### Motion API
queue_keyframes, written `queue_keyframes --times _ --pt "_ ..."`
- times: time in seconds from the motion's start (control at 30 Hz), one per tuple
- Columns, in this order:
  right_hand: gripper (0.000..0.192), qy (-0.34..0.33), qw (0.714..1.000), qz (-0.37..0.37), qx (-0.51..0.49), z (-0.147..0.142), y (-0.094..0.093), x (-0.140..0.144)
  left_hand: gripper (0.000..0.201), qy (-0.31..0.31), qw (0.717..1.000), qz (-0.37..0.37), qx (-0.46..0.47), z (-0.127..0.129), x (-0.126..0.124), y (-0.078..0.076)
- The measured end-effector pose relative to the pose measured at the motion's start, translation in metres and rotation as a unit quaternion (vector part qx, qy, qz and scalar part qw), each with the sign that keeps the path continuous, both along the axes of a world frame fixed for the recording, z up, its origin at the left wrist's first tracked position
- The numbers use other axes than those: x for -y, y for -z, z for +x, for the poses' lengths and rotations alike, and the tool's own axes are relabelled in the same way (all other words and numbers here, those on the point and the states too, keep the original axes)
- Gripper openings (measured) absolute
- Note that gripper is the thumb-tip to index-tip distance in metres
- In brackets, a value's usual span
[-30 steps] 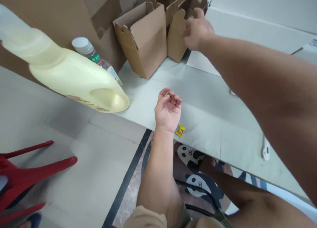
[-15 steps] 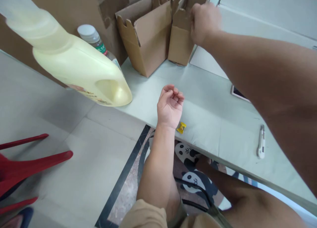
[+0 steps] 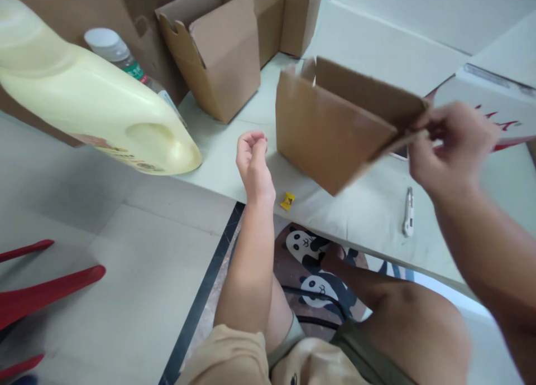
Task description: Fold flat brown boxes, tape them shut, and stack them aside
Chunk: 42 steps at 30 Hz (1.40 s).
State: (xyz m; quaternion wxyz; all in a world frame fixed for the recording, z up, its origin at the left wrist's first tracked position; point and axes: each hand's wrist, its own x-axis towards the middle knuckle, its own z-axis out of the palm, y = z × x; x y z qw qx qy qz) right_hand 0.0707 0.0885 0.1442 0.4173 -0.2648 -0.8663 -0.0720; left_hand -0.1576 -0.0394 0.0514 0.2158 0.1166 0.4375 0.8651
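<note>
In the head view, grips a tilted, open-topped cardboard box (image 3: 322,131) over the pale table (image 3: 372,209) by its right end with the right hand (image 3: 454,145). Holds the left hand (image 3: 254,170), fingers curled in, left of the box, near a small yellow packet (image 3: 287,201).

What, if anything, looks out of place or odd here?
A small yellow wrapped packet lies loose near the front edge of the table, looking stray near the cardboard box in the right hand. What looks like a white cutter also lies loose, to the packet's right. No spill or clear damage shows.
</note>
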Motion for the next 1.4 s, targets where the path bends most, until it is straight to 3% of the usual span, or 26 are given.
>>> queue_keyframes --times 0.1,0.2,0.27,0.37,0.57,0.7,0.83,0.9,1.0,1.07,1.13,1.23,1.33,1.4 --pt "0.029 -0.028 0.99 -0.011 -0.138 0.067 0.029 0.026 0.02 0.075 0.996 0.018 -0.049 0.018 -0.005 -0.005" --pt "0.027 0.03 0.973 -0.033 -0.228 0.104 0.056 0.051 0.027 0.184 0.98 0.044 -0.068 0.048 -0.012 -0.019" --pt "0.021 0.06 0.963 -0.053 -0.259 0.117 0.068 0.063 0.025 0.224 0.971 0.048 -0.072 0.069 -0.017 -0.028" --pt "0.023 0.066 0.95 -0.087 -0.293 0.128 0.079 0.07 0.027 0.229 0.968 0.034 -0.099 0.093 -0.026 -0.033" --pt "0.043 0.044 0.954 -0.096 -0.28 0.154 0.088 0.071 0.048 0.249 0.953 0.044 -0.166 0.119 -0.046 -0.02" --pt "0.052 0.043 0.967 -0.063 -0.243 0.163 0.095 0.071 0.049 0.231 0.95 0.026 -0.209 0.13 -0.056 -0.012" --pt "0.051 0.132 0.963 -0.06 -0.228 0.166 0.101 0.065 0.048 0.193 0.953 0.0 -0.236 0.133 -0.064 -0.005" --pt "0.059 0.164 0.956 -0.105 -0.218 0.168 0.103 0.062 0.048 0.177 0.956 0.005 -0.235 0.132 -0.066 -0.002" --pt "0.069 0.09 0.938 -0.239 -0.237 0.167 0.105 0.06 0.048 0.165 0.957 0.009 -0.24 0.129 -0.069 0.002" --pt "0.069 0.007 0.905 -0.324 -0.276 0.165 0.106 0.06 0.052 0.166 0.949 0.007 -0.267 0.127 -0.071 0.004" --pt "0.062 -0.034 0.869 -0.381 -0.313 0.161 0.107 0.062 0.056 0.169 0.939 -0.003 -0.3 0.124 -0.074 0.006" --pt "0.042 -0.043 0.845 -0.4 -0.354 0.158 0.11 0.062 0.061 0.165 0.931 -0.029 -0.325 0.122 -0.077 0.009" --pt "0.022 -0.065 0.84 -0.378 -0.384 0.156 0.114 0.061 0.062 0.16 0.927 -0.044 -0.336 0.12 -0.078 0.014" --pt "0.024 -0.072 0.843 -0.368 -0.385 0.155 0.115 0.061 0.062 0.158 0.918 -0.054 -0.36 0.117 -0.077 0.018"
